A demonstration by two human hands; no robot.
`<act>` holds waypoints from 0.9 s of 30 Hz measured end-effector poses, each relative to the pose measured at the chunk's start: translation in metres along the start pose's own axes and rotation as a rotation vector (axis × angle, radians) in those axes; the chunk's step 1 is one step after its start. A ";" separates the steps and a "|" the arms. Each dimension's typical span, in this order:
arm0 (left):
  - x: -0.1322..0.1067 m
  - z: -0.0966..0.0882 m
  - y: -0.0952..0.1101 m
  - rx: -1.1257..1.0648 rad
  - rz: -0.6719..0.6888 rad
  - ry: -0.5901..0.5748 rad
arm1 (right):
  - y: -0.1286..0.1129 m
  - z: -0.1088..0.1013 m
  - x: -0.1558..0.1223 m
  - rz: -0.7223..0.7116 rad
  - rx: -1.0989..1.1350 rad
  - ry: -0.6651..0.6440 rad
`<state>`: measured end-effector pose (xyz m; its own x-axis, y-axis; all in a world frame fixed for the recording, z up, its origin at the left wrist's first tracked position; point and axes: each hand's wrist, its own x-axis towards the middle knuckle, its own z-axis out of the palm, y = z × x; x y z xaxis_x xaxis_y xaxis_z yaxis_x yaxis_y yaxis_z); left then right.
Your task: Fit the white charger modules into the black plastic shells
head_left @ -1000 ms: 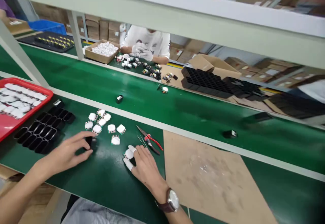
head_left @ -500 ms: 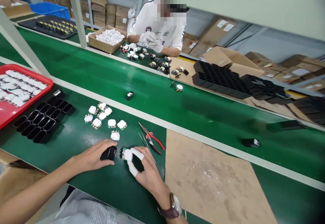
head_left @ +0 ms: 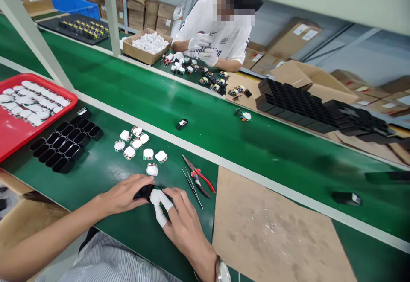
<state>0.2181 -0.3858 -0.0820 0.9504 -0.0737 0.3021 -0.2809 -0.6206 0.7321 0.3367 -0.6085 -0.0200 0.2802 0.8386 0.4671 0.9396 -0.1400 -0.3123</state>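
Observation:
My left hand [head_left: 133, 193] is closed round a black plastic casing [head_left: 144, 192], its opening turned to the right. Between the white-covered thumb and finger of my right hand [head_left: 179, 216] is a small circuit board with a white pad on top [head_left: 156, 196]. The board's front end is at the casing's mouth, partly inside it as far as I can see; the fingers hide much of it. Just beyond my hands lie several similar padded circuit boards [head_left: 148, 154]. To the left stands a block of empty black casings [head_left: 65, 145], open side up.
Pliers with red handles [head_left: 200, 177] and tweezers [head_left: 192, 187] lie right of my hands, beside a brown board [head_left: 275, 231]. A red tray [head_left: 72, 98] of padded boards is at far left. Past the white rail runs a green conveyor [head_left: 205, 103] carrying casings; a gloved co-worker [head_left: 221, 39] sits opposite.
My right hand has brought the circuit board leftward to the casing, closing the gap between them. The casing on the belt at right has shifted rightward in view, as the camera turned slightly.

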 end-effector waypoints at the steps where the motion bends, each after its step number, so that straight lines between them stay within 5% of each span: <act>1: 0.000 0.000 0.000 -0.001 -0.004 -0.004 | -0.001 0.000 0.001 -0.001 -0.011 -0.014; 16: 0.000 0.001 0.001 -0.001 -0.036 0.001 | -0.003 -0.001 0.011 0.017 -0.055 -0.194; 22: -0.001 -0.001 0.001 -0.013 -0.060 -0.025 | 0.002 -0.001 0.008 0.072 0.075 -0.140; 27: -0.001 -0.003 0.004 -0.021 -0.113 -0.078 | 0.009 0.014 0.002 -0.015 0.145 -0.130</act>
<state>0.2156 -0.3859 -0.0783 0.9835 -0.0653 0.1688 -0.1731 -0.6123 0.7715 0.3432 -0.6010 -0.0334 0.2297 0.9023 0.3649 0.9029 -0.0576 -0.4260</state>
